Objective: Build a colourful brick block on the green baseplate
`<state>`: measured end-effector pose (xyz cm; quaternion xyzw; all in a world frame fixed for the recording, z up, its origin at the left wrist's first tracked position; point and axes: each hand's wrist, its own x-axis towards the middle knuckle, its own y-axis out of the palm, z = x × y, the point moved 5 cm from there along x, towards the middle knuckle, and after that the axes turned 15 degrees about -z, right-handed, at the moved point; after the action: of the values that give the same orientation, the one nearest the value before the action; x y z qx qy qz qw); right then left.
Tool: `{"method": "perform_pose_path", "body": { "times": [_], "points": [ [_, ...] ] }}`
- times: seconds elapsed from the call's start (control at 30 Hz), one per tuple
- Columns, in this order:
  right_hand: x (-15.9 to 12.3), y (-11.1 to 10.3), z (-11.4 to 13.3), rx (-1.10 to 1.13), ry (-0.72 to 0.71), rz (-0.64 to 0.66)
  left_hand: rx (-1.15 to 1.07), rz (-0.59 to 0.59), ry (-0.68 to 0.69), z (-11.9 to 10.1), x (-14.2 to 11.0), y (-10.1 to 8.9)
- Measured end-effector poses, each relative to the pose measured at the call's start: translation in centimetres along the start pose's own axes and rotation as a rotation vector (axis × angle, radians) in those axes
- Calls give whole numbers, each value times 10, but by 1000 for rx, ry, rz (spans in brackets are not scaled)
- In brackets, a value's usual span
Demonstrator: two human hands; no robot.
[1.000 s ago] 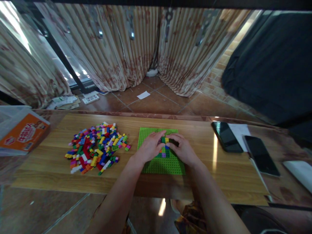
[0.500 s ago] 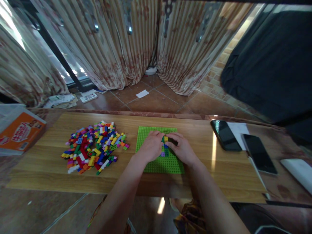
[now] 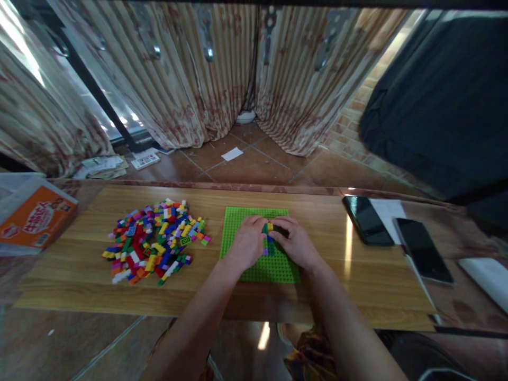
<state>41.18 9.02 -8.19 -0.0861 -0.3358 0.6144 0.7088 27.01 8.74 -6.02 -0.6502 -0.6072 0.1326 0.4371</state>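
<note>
A green studded baseplate (image 3: 260, 272) lies on the wooden board in front of me. Near its middle stands a small cluster of joined toy bricks (image 3: 270, 242), with yellow, green, blue and purple showing. My left hand (image 3: 249, 241) is closed against the left side of the cluster, covering part of it. From the right, my right hand (image 3: 294, 241) grips the cluster with thumb and fingers curved around its side. Both sets of fingertips meet at the bricks, and their exact hold is partly hidden.
Left of the baseplate is a heap of loose colourful bricks (image 3: 154, 241). A clear plastic box with an orange label (image 3: 37, 217) stands at the far left. Two dark phones, one black (image 3: 367, 220) and one beside it (image 3: 424, 250), lie right, near white paper (image 3: 388, 214).
My left hand has drawn its fingers in, now more closed over the bricks' left side. The right hand stays nearly in place. The whole view shifts slightly.
</note>
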Motion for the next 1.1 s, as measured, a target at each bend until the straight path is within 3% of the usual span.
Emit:
{"method": "perform_pose_path", "body": {
  "times": [0.2,0.4,0.5,0.63,0.9,1.1],
  "points": [
    [0,0,0,-3,-11,4,-150,-94,-32,5,-5,-14],
    [0,-4,1,23,-15,22,-422,-272,-309,36,-4,-37],
    [0,-5,-1,73,24,12,-538,-330,-449,43,-5,-40],
    [1,-7,3,100,89,-81,-598,-360,-539,41,-8,-36],
    [1,-4,44,43,-77,-75,-594,-358,-578,36,-13,-24],
    [6,6,36,-52,-113,-72,-444,-327,-472,32,-7,-18]
  ]
}}
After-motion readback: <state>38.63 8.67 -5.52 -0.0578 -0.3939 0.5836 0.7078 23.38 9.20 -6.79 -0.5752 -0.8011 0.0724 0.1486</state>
